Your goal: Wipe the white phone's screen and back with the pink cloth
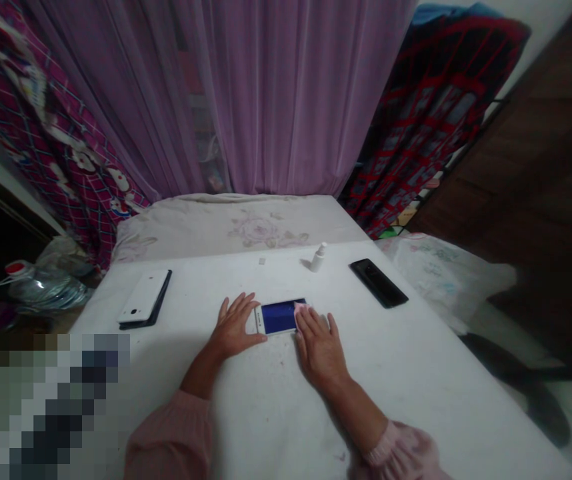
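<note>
One white phone (279, 317) lay flat mid-table (261, 400); the left hand (236, 328) bracketed its left end between thumb and forefinger, while the right hand (322, 348), fingers together, pressed a mostly hidden pink cloth (299, 309) onto its obscured right end. Wiping was apparently in hand; another stroke called for steady bracing.

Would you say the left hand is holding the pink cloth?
No, the pink cloth is under the right hand, on the white smartphone.
</note>
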A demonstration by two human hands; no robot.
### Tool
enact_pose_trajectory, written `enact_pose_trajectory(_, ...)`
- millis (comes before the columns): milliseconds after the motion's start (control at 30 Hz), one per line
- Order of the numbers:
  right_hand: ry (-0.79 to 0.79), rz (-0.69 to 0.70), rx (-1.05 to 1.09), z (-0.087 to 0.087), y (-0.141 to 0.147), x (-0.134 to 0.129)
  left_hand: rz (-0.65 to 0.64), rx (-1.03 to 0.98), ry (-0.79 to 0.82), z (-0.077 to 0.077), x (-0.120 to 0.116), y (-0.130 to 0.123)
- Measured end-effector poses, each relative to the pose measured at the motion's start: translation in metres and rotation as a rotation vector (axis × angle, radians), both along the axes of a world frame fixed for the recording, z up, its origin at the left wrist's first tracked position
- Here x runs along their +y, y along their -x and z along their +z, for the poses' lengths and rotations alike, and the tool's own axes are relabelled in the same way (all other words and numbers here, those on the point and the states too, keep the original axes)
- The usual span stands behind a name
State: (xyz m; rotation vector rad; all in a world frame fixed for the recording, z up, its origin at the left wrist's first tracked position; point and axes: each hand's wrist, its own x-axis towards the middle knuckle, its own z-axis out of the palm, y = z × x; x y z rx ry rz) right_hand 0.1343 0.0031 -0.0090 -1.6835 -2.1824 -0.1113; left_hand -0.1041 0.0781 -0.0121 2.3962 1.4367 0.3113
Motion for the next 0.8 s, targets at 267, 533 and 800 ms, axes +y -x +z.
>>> enact_pose_trajectory(267,0.007,0.296,0.026,0.013,0.040,-0.014,0.016,0.054,0.041,0.009,-0.001,-0.003)
enact_pose_trajectory(533,-0.014,0.113,-0.031,0.006,0.001,-0.021,0.010,0.050,0.035,0.004,0.002,0.000)
enact_pose_trajectory(800,-0.015,-0.068,-0.056,0.000,-0.021,-0.022,-0.024,0.010,0.008,-0.004,0.004,0.004)
